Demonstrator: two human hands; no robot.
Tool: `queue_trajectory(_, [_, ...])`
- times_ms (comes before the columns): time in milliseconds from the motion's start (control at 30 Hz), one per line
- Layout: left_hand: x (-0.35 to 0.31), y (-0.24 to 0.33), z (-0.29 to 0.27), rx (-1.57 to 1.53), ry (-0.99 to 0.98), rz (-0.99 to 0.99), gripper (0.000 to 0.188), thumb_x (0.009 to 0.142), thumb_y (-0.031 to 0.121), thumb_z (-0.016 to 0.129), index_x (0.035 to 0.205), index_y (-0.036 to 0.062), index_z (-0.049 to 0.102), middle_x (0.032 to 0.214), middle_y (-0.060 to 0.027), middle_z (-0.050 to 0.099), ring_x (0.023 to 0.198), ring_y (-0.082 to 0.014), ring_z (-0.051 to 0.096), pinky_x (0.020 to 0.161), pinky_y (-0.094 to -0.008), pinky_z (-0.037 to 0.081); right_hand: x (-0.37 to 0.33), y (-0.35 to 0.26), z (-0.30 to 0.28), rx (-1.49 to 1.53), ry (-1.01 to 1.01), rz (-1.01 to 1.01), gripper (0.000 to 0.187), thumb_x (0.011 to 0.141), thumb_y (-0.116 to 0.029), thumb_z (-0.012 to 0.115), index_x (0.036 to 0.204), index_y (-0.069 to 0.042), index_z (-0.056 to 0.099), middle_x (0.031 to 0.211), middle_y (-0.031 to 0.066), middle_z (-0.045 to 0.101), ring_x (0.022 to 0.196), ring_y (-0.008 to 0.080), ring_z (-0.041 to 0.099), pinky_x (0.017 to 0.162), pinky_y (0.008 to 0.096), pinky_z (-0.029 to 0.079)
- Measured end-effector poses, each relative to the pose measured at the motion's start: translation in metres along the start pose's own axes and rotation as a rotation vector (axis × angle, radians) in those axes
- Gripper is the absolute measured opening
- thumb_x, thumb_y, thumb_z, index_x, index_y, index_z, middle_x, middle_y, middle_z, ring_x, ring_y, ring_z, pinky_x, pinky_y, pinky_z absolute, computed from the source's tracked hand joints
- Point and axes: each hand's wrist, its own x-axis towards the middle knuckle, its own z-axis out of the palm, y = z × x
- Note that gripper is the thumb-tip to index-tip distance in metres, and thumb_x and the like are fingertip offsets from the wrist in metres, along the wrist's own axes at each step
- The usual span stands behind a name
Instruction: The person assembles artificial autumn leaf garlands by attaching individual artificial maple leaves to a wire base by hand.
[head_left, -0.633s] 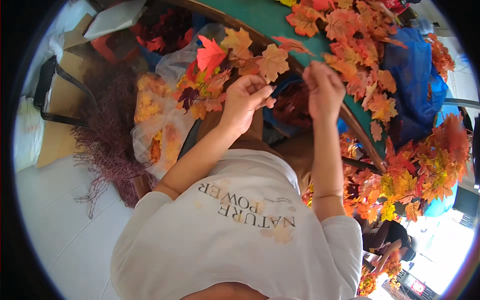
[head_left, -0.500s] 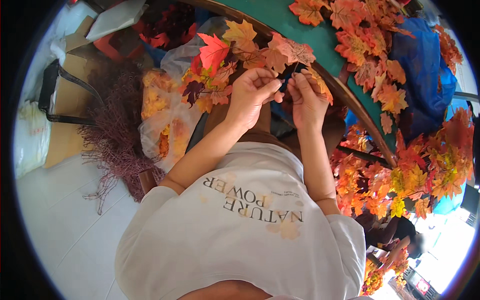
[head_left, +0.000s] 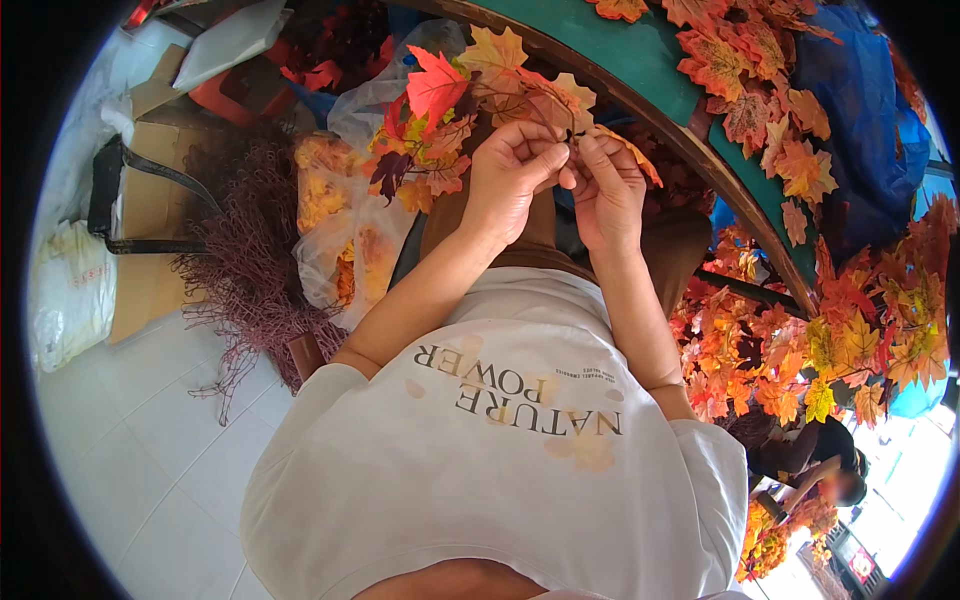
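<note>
Over my lap, my left hand (head_left: 512,182) pinches the thin dark stem of an artificial maple-leaf branch (head_left: 497,62). Its red, orange, yellow and dark purple leaves spread out above and to the left of that hand. My right hand (head_left: 610,192) is closed too, thumb against forefinger, at the same stem, with the fingertips of both hands nearly touching. An orange leaf (head_left: 637,155) sticks out behind the right fingers. The exact join between the fingertips is too small to make out.
A green table (head_left: 610,45) with a brown rim curves past my right side, bearing more maple leaves (head_left: 745,75) and a blue bag (head_left: 850,120). Left are a clear bag of leaves (head_left: 325,190), purple twigs (head_left: 255,240) and a cardboard box (head_left: 150,190). Another person (head_left: 810,450) sits at lower right.
My fingertips have come closer together on the stem. The pale leaf above them has turned and now shows less of its face. The whole view has shifted slightly.
</note>
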Motion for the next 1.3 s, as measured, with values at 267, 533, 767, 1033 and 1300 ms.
queue_trajectory(267, [0.001,-0.001,0.002,-0.01,0.006,0.002,0.014,0.083,-0.002,0.062,0.094,-0.0025,0.053,0.079,-0.0086,0.06,0.064,-0.0147,0.061,0.061,-0.025,0.053,0.001,0.005,-0.005,0.042,-0.015,-0.038,0.007,0.086,-0.004,0.061,0.092,-0.002,0.061,0.084,0.004,0.063,0.074,0.0113,0.062,0.061,0.0216,0.053])
queue_trajectory(533, [0.003,-0.005,-0.001,-0.009,0.027,0.011,0.014,0.082,-0.004,0.061,0.094,-0.0035,0.053,0.079,-0.0096,0.06,0.063,-0.0152,0.061,0.06,-0.0247,0.051,-0.001,0.004,-0.002,-0.008,0.014,-0.046,0.007,0.086,-0.004,0.062,0.093,-0.002,0.061,0.082,0.0034,0.062,0.073,0.0109,0.061,0.061,0.0223,0.052])
queue_trajectory(767, [0.005,-0.018,-0.007,-0.028,0.068,0.069,0.012,0.08,-0.007,0.061,0.09,-0.0048,0.055,0.077,-0.0101,0.06,0.059,-0.0154,0.059,0.057,-0.0245,0.049,-0.005,0.013,-0.008,-0.075,0.008,-0.056,0.013,0.083,0.0,0.063,0.096,-0.002,0.06,0.081,0.0019,0.062,0.071,0.0116,0.06,0.063,0.0239,0.05])
queue_trajectory(1033, [0.007,-0.02,-0.009,-0.004,0.031,0.073,0.01,0.079,-0.008,0.061,0.088,-0.0059,0.056,0.076,-0.0103,0.06,0.058,-0.0153,0.058,0.054,-0.0248,0.048,-0.003,0.016,-0.014,-0.113,0.066,-0.079,0.016,0.083,0.002,0.063,0.098,0.0,0.058,0.082,0.0013,0.06,0.076,0.0109,0.059,0.068,0.0237,0.048])
queue_trajectory(1300, [0.014,-0.022,-0.016,0.028,-0.007,0.084,0.007,0.08,-0.008,0.06,0.086,-0.0064,0.057,0.076,-0.0104,0.06,0.056,-0.0155,0.057,0.053,-0.0248,0.047,0.004,0.023,-0.033,-0.132,-0.061,-0.053,0.016,0.084,0.001,0.063,0.099,-0.001,0.059,0.086,0.0017,0.061,0.081,0.0099,0.058,0.074,0.0227,0.047])
